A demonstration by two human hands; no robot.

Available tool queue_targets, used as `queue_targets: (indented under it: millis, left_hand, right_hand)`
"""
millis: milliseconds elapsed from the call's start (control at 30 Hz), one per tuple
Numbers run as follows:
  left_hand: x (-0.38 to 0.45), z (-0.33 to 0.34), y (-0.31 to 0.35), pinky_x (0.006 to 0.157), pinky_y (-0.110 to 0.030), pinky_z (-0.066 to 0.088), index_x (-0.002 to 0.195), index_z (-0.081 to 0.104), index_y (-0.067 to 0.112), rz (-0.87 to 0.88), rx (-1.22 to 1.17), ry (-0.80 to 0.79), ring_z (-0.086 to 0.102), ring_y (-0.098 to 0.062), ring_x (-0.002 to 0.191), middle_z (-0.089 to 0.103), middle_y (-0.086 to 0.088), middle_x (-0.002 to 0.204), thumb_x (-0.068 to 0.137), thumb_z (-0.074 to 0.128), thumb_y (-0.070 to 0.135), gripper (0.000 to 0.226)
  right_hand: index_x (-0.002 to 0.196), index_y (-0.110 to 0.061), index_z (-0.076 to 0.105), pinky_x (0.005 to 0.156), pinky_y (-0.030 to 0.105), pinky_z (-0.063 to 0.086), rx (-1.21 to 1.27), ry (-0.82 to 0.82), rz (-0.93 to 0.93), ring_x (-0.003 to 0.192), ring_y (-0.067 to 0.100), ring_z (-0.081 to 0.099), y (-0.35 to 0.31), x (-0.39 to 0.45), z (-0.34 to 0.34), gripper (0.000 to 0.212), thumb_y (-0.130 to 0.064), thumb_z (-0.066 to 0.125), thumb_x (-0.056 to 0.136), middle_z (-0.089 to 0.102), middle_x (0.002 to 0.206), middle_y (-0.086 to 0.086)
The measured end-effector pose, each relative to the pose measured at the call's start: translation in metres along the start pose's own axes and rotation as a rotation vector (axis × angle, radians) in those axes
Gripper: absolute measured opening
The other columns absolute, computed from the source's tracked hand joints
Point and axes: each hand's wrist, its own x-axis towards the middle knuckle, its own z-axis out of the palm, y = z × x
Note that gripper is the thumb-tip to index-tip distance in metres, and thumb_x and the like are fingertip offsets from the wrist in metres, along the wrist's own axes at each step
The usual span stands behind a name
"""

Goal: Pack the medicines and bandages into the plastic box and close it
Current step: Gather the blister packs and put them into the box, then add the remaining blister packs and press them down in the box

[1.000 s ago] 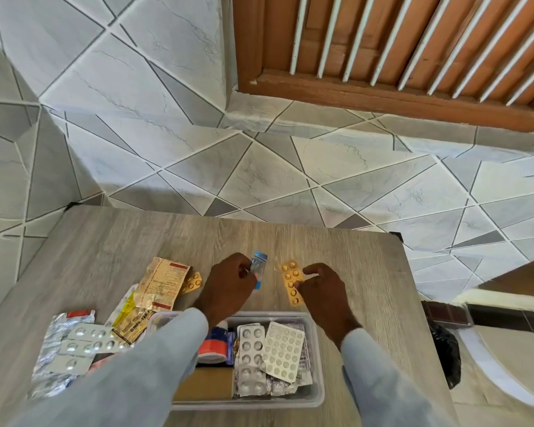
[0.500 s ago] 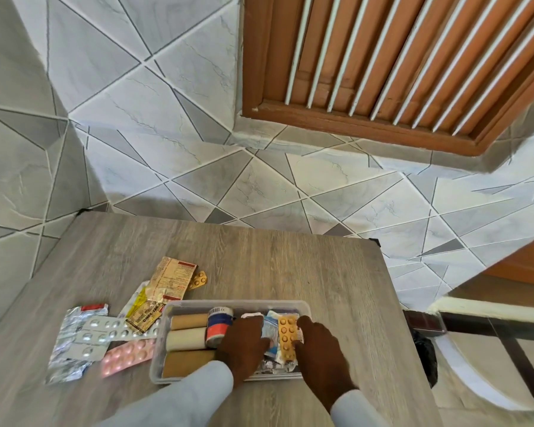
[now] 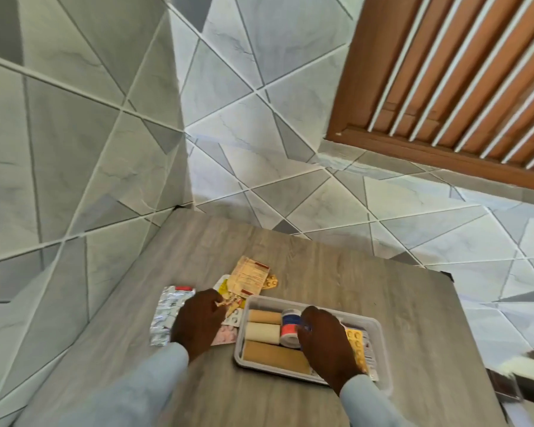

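Note:
The clear plastic box [image 3: 380, 329] lies open on the wooden table [image 3: 336, 272]. It holds tan and cream bandage rolls [image 3: 262, 331], a blue, red and white tape roll [image 3: 290, 326] and an orange blister strip [image 3: 356, 343]. My right hand [image 3: 324, 340] is inside the box, fingers bent down onto the contents, with a bit of blue showing at the fingertips. My left hand [image 3: 198, 322] is left of the box over the loose pile, fingertips pinching yellow-tan sachets [image 3: 228, 300]. Silver blister packs [image 3: 167, 312], a pink blister [image 3: 225, 335] and a tan paper packet [image 3: 250, 277] lie around it.
A small orange blister [image 3: 270, 282] sits beside the tan packet, behind the box. Tiled walls close the table's left and far sides. A wooden louvred window [image 3: 444, 87] is at the upper right. The table's right edge drops off near a dark object [image 3: 506, 386]. No lid is in view.
My left hand left the box and moved left onto the loose sachets. My right hand stayed in the box over the medicines. The camera swung left.

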Motion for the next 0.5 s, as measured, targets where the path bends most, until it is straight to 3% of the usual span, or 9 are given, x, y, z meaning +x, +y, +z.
queue_targets:
  millis: [100,200,400,500]
  left_hand:
    - [0.011,-0.025,-0.045,0.094,-0.034,0.043,0.111,0.061,0.017,-0.155,0.045,-0.002,0.058,-0.029,0.106,0.061,-0.012,0.113,0.075,0.075,0.026,0.04]
    - [0.018,-0.043,-0.074,0.099,-0.041,0.043,0.128,0.048,0.019,-0.332,0.115,-0.036,0.051,-0.037,0.116,0.051,-0.018,0.122,0.071,0.077,0.038,0.067]
    - [0.033,-0.038,-0.086,0.097,-0.045,0.043,0.138,0.031,0.028,-0.405,0.197,-0.048,0.044,-0.035,0.123,0.045,-0.013,0.13,0.069,0.073,0.052,0.085]
    - [0.044,-0.026,-0.079,0.095,-0.045,0.04,0.14,0.025,0.031,-0.405,0.257,-0.053,0.043,-0.033,0.123,0.045,-0.012,0.132,0.068,0.071,0.058,0.089]
  right_hand:
    - [0.108,-0.02,0.061,0.084,0.027,0.041,0.068,-0.013,-0.014,0.103,0.022,0.058,-0.03,0.02,0.009,0.022,-0.029,0.058,0.088,0.065,0.109,0.004]
    - [0.111,-0.016,0.062,0.086,0.027,0.042,0.117,-0.03,-0.019,0.104,0.024,0.06,-0.055,0.045,0.017,0.027,-0.029,0.061,0.088,0.067,0.11,0.006]
    - [0.114,-0.012,0.057,0.077,0.028,0.047,0.245,-0.102,0.113,0.091,0.022,0.062,-0.078,0.095,0.025,0.037,-0.029,0.069,0.083,0.067,0.11,0.01]
    - [0.12,-0.009,0.051,0.075,0.028,0.045,0.246,-0.166,0.229,0.103,0.029,0.061,-0.08,0.118,0.035,0.048,-0.032,0.071,0.082,0.063,0.118,0.015]
